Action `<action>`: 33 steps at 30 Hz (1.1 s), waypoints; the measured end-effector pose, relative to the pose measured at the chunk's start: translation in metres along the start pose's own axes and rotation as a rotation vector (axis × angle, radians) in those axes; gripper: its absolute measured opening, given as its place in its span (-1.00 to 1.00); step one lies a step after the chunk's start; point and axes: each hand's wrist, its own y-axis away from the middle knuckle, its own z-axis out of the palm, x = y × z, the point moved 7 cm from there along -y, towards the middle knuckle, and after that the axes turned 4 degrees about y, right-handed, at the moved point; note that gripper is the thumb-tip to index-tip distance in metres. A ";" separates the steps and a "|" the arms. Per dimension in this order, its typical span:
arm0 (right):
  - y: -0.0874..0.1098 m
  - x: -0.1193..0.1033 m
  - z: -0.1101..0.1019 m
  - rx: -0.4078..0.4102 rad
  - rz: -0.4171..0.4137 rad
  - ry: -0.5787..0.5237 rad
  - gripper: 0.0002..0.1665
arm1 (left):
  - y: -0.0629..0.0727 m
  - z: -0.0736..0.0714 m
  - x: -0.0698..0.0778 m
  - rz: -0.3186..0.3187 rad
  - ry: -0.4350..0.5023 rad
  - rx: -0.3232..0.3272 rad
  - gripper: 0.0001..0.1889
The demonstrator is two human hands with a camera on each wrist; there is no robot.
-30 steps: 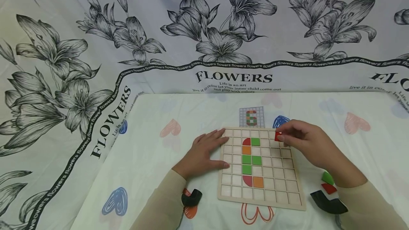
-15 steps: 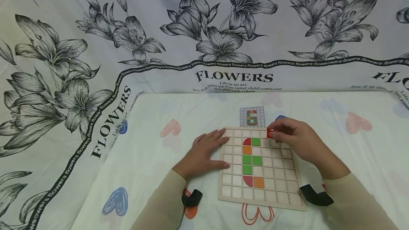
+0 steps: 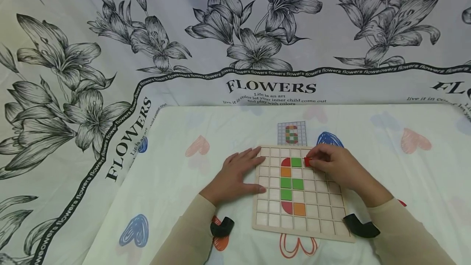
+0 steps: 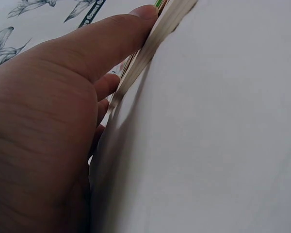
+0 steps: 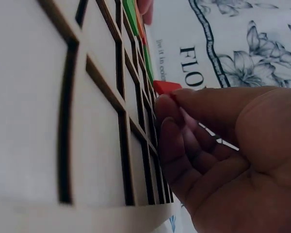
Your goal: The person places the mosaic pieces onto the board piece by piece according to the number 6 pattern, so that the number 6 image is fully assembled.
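Observation:
A wooden grid board [image 3: 272, 219] lies on the cloth with red, orange and green tiles set in some of its cells. Between thumb and forefinger my right hand [image 3: 336, 165] pinches a red tile [image 3: 307, 162] at the cell right of the top green tile [image 3: 296, 162]. In the right wrist view that red tile [image 5: 166, 87] stands tilted at the grid; whether it touches the cell's floor I cannot tell. With fingers spread, my left hand [image 3: 235, 175] rests on the board's left edge. The left wrist view shows the thumb [image 4: 111, 41] lying on that edge.
Behind the board lies a small card [image 3: 292, 133] with a gridded figure in coloured squares. A red piece [image 3: 402, 203] shows partly past the right sleeve. Black bands [image 3: 222, 227] sit at both wrists. A flower-printed cloth [image 3: 272, 32] hangs at the back.
My right hand has carried the red tile leftward over the board's top right, then down toward the cell beside the upper green tile. The left hand has stayed on the edge.

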 end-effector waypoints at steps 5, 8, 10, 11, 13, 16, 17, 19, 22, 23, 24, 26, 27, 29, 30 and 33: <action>-0.002 -0.001 0.003 0.001 -0.011 0.024 -0.88 | -0.001 0.001 -0.001 -0.006 -0.008 -0.005 -0.05; -0.002 -0.001 0.002 0.003 -0.008 0.030 -0.87 | -0.002 0.001 -0.002 -0.006 -0.007 -0.005 -0.05; -0.002 -0.001 0.002 0.006 -0.005 0.032 -0.85 | -0.001 0.001 -0.002 -0.004 -0.008 -0.003 -0.05; -0.002 -0.001 0.002 0.006 -0.005 0.032 -0.84 | -0.001 0.001 -0.002 -0.002 -0.008 -0.002 -0.05; -0.002 -0.001 0.002 0.007 0.001 0.032 -0.82 | -0.001 0.001 -0.002 -0.001 -0.007 0.000 -0.05; -0.001 0.000 0.002 0.003 0.009 0.028 -0.81 | -0.001 0.001 -0.001 -0.001 -0.004 0.000 -0.05; -0.001 0.000 0.002 0.000 0.010 0.027 -0.80 | -0.001 0.001 -0.001 -0.002 -0.002 -0.002 -0.05; 0.000 -0.001 0.002 -0.003 0.012 0.021 -0.79 | -0.001 0.000 0.000 -0.001 0.002 -0.001 -0.05; 0.001 -0.002 0.001 -0.008 0.015 0.013 -0.76 | -0.001 -0.001 0.001 0.006 0.005 0.002 -0.06; 0.001 -0.001 0.000 -0.011 0.019 0.006 -0.75 | 0.000 -0.001 0.002 0.009 0.006 0.002 -0.06; 0.001 -0.001 0.000 -0.011 0.024 0.001 -0.74 | 0.000 -0.002 0.002 0.012 0.008 0.003 -0.06; 0.002 -0.001 -0.002 -0.011 0.029 -0.016 -0.71 | 0.000 -0.002 0.003 0.014 0.010 0.003 -0.06; 0.003 -0.001 -0.004 -0.011 0.029 -0.027 -0.68 | 0.000 -0.002 0.004 0.017 0.010 0.004 -0.06; 0.004 -0.002 -0.007 -0.007 0.015 -0.067 -0.63 | 0.001 -0.002 0.004 0.018 0.012 0.002 -0.06; 0.005 -0.002 -0.009 -0.004 0.005 -0.082 -0.62 | 0.001 -0.003 0.004 0.017 0.012 0.002 -0.06; 0.008 -0.005 -0.015 0.000 -0.043 -0.154 -0.59 | 0.002 -0.003 0.005 0.019 0.013 0.003 -0.06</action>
